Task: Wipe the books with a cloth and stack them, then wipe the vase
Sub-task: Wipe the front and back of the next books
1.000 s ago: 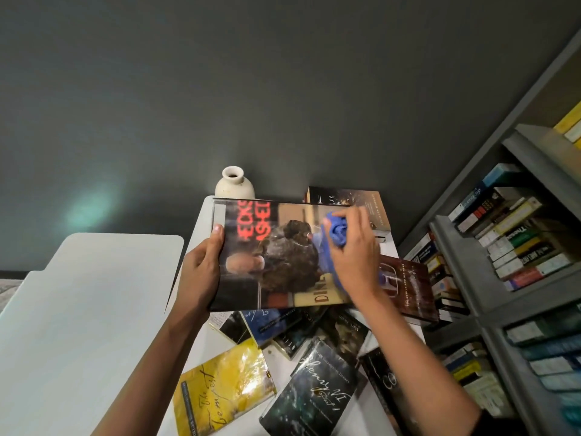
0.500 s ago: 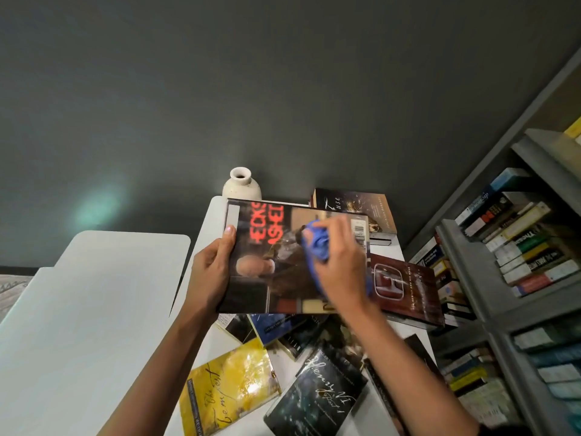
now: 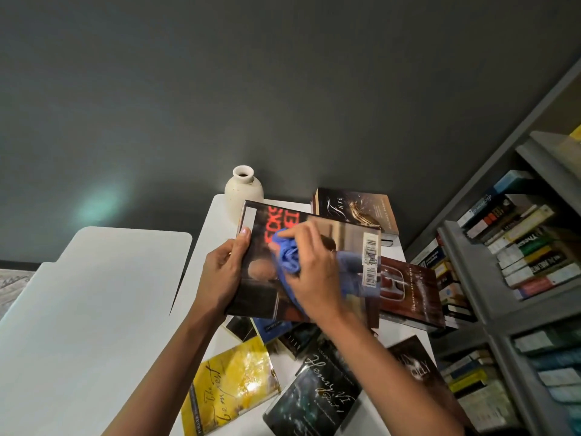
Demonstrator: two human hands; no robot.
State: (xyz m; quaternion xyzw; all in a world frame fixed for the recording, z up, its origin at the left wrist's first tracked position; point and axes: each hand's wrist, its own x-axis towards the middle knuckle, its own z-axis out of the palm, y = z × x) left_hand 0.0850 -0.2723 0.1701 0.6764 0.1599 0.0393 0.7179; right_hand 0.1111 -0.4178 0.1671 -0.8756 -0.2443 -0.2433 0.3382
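1. Right now the wiping step is in hand. A glossy dark hardback book with red lettering point(image 3: 345, 237) is held tilted above the white tabletop point(image 3: 202, 243), in the middle of the view.
2. The left hand point(image 3: 224, 278) grips the book's 9 o'clock edge, with the thumb flat on the cover and the fingers wrapped behind.
3. The right hand point(image 3: 314, 278) clenches a bunched blue cloth point(image 3: 287, 256) in curled fingers and presses it on the cover near the left thumb.
4. At 11 o'clock from the hardback book, a cream ceramic vase point(image 3: 243, 193) stands upright at the table's far edge, with neither hand on it.
5. At 1 o'clock lies a dark paperback with a gold wing point(image 3: 355, 209), and at 3 o'clock a maroon book point(image 3: 408, 287).
6. At 6 o'clock a yellow paperback point(image 3: 232, 382), a black paperback with a script title point(image 3: 314, 394) and others lie scattered and overlapping.
7. The task looks far from done, as many books are unstacked.
8. The next move probably calls for finishing the cover, then laying the book squarely on a pile. The glossy jacket may slip, so the left hand needs a firm hold.
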